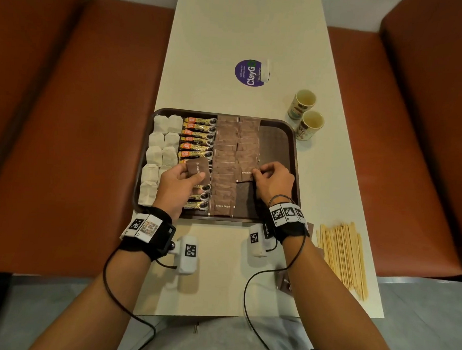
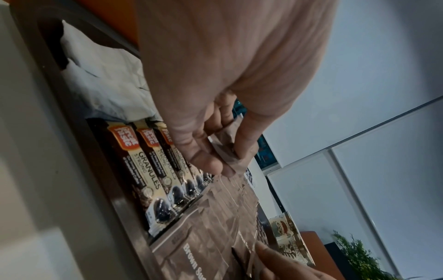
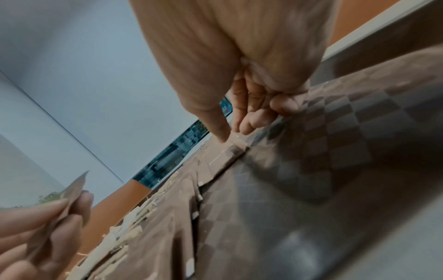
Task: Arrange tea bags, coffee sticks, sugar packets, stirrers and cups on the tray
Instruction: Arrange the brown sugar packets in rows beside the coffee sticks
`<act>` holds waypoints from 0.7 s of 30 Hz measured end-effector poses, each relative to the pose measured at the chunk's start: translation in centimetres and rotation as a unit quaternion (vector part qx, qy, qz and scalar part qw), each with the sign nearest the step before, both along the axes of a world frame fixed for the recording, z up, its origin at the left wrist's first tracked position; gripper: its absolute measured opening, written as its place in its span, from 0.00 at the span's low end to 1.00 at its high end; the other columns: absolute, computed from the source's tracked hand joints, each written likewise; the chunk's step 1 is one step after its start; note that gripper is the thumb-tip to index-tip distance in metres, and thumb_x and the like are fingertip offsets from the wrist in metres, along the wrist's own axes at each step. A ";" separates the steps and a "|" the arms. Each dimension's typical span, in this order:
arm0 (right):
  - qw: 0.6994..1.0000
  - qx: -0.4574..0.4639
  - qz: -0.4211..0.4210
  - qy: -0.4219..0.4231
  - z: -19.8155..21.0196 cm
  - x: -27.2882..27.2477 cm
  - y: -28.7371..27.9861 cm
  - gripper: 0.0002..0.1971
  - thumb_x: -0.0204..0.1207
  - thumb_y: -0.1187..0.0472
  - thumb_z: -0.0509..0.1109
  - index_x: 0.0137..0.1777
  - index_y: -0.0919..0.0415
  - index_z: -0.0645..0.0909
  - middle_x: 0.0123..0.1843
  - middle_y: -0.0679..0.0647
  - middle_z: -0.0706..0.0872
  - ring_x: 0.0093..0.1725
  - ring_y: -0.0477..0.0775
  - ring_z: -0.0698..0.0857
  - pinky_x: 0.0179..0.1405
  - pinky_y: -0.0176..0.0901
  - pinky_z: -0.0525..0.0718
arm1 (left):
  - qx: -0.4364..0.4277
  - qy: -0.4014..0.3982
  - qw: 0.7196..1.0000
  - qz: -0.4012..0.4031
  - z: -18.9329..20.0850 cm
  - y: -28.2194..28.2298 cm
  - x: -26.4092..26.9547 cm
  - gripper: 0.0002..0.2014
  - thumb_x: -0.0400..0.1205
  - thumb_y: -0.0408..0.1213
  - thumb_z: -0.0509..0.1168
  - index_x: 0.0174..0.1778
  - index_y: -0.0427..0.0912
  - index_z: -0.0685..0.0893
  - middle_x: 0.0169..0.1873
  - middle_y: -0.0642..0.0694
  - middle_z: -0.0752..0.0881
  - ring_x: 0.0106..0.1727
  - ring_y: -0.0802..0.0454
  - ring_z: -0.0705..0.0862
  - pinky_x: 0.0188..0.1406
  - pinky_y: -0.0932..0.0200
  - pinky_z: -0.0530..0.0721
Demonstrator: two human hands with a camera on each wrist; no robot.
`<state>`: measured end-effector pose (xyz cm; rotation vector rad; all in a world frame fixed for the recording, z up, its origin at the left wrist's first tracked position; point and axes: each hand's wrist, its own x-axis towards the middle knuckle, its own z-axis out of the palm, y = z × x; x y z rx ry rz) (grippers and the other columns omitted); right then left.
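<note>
A brown tray (image 1: 293, 140) holds white tea bags (image 1: 162, 144) at its left, coffee sticks (image 1: 198, 138) beside them, then two columns of brown sugar packets (image 1: 226, 147). My left hand (image 1: 189, 174) hovers over the coffee sticks and grips a small stack of sugar packets (image 1: 197, 168), also seen in the left wrist view as sugar packets (image 2: 225, 151). My right hand (image 1: 258, 172) pinches the right edge of a sugar packet (image 1: 246, 174) lying at the near end of the second column; thumb and fingertips (image 3: 249, 123) meet on that packet (image 3: 233, 150).
Two paper cups (image 1: 304, 103) (image 1: 311, 125) stand on the table right of the tray's far corner. Wooden stirrers (image 1: 340, 255) lie in a pile at the near right. A few more sugar packets (image 1: 285, 282) lie under my right forearm. A purple sticker (image 1: 250, 72) sits farther back.
</note>
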<state>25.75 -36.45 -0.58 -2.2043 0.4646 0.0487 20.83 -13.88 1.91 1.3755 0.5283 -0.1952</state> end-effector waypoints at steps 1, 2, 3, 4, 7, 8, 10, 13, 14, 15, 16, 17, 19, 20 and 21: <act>1.000 0.007 -0.003 -0.012 0.3 -0.1 0.2 0.07 0.75 0.57 0.78 0.48 0.58 0.86 0.37 0.52 0.88 0.38 0.45 0.86 0.46 0.35 0.84 | -0.001 -0.001 1.000 0.000 0.0 0.0 0.0 0.12 0.85 0.26 0.71 0.60 0.47 0.88 0.56 0.45 0.94 0.57 0.45 0.92 0.40 0.59 0.88; 1.000 0.013 0.000 -0.028 0.7 -0.3 0.4 0.05 0.76 0.58 0.77 0.48 0.58 0.86 0.36 0.51 0.88 0.36 0.42 0.85 0.45 0.34 0.83 | -0.003 -0.001 1.000 0.001 0.0 0.0 0.0 0.12 0.86 0.26 0.70 0.60 0.46 0.88 0.56 0.44 0.93 0.57 0.45 0.92 0.39 0.60 0.88; 0.999 0.020 0.010 -0.042 1.2 -0.4 0.7 0.03 0.76 0.59 0.76 0.47 0.56 0.86 0.35 0.50 0.88 0.34 0.39 0.83 0.43 0.32 0.82 | -0.005 -0.001 1.000 0.004 0.0 0.0 0.0 0.11 0.86 0.27 0.70 0.60 0.45 0.88 0.56 0.43 0.93 0.56 0.46 0.92 0.39 0.60 0.89; 0.998 0.028 0.027 -0.052 1.7 -0.6 1.2 0.01 0.76 0.60 0.76 0.46 0.55 0.87 0.35 0.49 0.87 0.32 0.37 0.82 0.40 0.29 0.81 | -0.007 -0.001 1.000 0.006 0.1 -0.1 0.0 0.10 0.87 0.28 0.69 0.61 0.44 0.88 0.55 0.43 0.93 0.54 0.47 0.92 0.40 0.60 0.90; 0.991 0.063 0.101 -0.060 3.4 -1.1 2.9 0.01 0.77 0.60 0.75 0.46 0.53 0.88 0.38 0.45 0.87 0.34 0.35 0.81 0.37 0.23 0.78 | -0.009 -0.003 1.000 0.011 0.3 -0.2 -0.1 0.09 0.89 0.30 0.67 0.63 0.40 0.88 0.55 0.42 0.93 0.51 0.49 0.93 0.40 0.60 0.91; 0.988 0.071 0.124 -0.061 3.9 -1.2 3.6 0.01 0.78 0.60 0.75 0.48 0.54 0.88 0.39 0.44 0.87 0.36 0.36 0.81 0.39 0.22 0.79 | -0.010 -0.003 1.000 0.012 0.4 -0.2 -0.2 0.09 0.89 0.30 0.67 0.63 0.40 0.88 0.55 0.42 0.93 0.51 0.48 0.93 0.40 0.60 0.91; 0.982 0.079 0.157 -0.065 4.6 -1.4 4.8 0.02 0.79 0.59 0.75 0.50 0.54 0.88 0.42 0.44 0.87 0.38 0.37 0.81 0.40 0.21 0.79 | -0.015 -0.004 1.000 0.013 0.5 -0.2 -0.3 0.08 0.89 0.31 0.68 0.61 0.42 0.89 0.56 0.42 0.93 0.53 0.47 0.93 0.41 0.58 0.92; 0.977 0.095 0.182 -0.058 5.0 -1.7 6.3 0.04 0.80 0.59 0.74 0.52 0.55 0.87 0.43 0.46 0.87 0.40 0.39 0.82 0.40 0.24 0.81 | -0.020 -0.008 1.000 0.017 0.8 -0.1 -0.4 0.07 0.89 0.33 0.69 0.59 0.44 0.90 0.56 0.43 0.94 0.55 0.45 0.92 0.43 0.57 0.91; 0.976 0.098 0.186 -0.053 5.0 -1.7 6.6 0.05 0.80 0.58 0.75 0.54 0.55 0.87 0.44 0.47 0.87 0.40 0.40 0.83 0.40 0.24 0.81 | -0.018 -0.010 1.000 0.018 0.9 -0.1 -0.5 0.07 0.89 0.34 0.69 0.59 0.45 0.90 0.55 0.44 0.94 0.55 0.45 0.92 0.44 0.56 0.89; 0.975 0.097 0.192 -0.047 4.9 -1.6 6.9 0.06 0.80 0.58 0.75 0.55 0.56 0.86 0.45 0.47 0.87 0.41 0.39 0.83 0.40 0.24 0.80 | -0.014 -0.014 1.000 0.018 0.9 0.0 -0.5 0.07 0.88 0.34 0.69 0.59 0.46 0.90 0.55 0.44 0.94 0.56 0.46 0.92 0.47 0.54 0.88; 0.974 0.095 0.200 -0.039 4.9 -1.7 7.2 0.08 0.80 0.57 0.75 0.56 0.56 0.85 0.45 0.47 0.86 0.41 0.38 0.82 0.40 0.23 0.80 | -0.009 -0.017 1.000 0.020 0.9 0.1 -0.5 0.07 0.88 0.35 0.70 0.60 0.48 0.90 0.56 0.45 0.94 0.57 0.45 0.92 0.48 0.52 0.87; 0.973 0.096 0.208 -0.031 4.9 -1.7 7.4 0.09 0.80 0.56 0.75 0.56 0.56 0.85 0.46 0.47 0.87 0.41 0.38 0.82 0.40 0.23 0.81 | -0.006 -0.021 0.999 0.025 1.0 0.3 -0.5 0.07 0.88 0.36 0.70 0.60 0.48 0.90 0.55 0.46 0.94 0.57 0.45 0.92 0.49 0.51 0.86; 0.969 0.116 0.218 -0.012 5.0 -1.7 7.8 0.09 0.80 0.54 0.75 0.55 0.57 0.85 0.47 0.52 0.88 0.41 0.45 0.85 0.41 0.34 0.86 | -0.008 -0.021 0.999 0.041 1.1 0.6 -0.5 0.08 0.87 0.35 0.72 0.60 0.49 0.87 0.53 0.48 0.94 0.55 0.46 0.92 0.46 0.53 0.87; 0.968 0.127 0.218 -0.007 5.1 -1.7 7.9 0.08 0.80 0.55 0.75 0.54 0.57 0.85 0.47 0.55 0.88 0.40 0.49 0.86 0.41 0.43 0.88 | -0.010 -0.019 0.999 0.045 1.2 0.7 -0.6 0.08 0.87 0.35 0.72 0.60 0.48 0.86 0.53 0.48 0.94 0.53 0.48 0.93 0.44 0.55 0.87; 0.968 0.132 0.215 -0.006 5.3 -1.7 8.1 0.06 0.80 0.56 0.75 0.53 0.56 0.85 0.46 0.57 0.88 0.39 0.53 0.86 0.40 0.49 0.90 | -0.010 -0.017 0.999 0.045 1.3 0.8 -0.6 0.08 0.87 0.35 0.72 0.60 0.47 0.85 0.52 0.47 0.94 0.52 0.50 0.93 0.43 0.56 0.87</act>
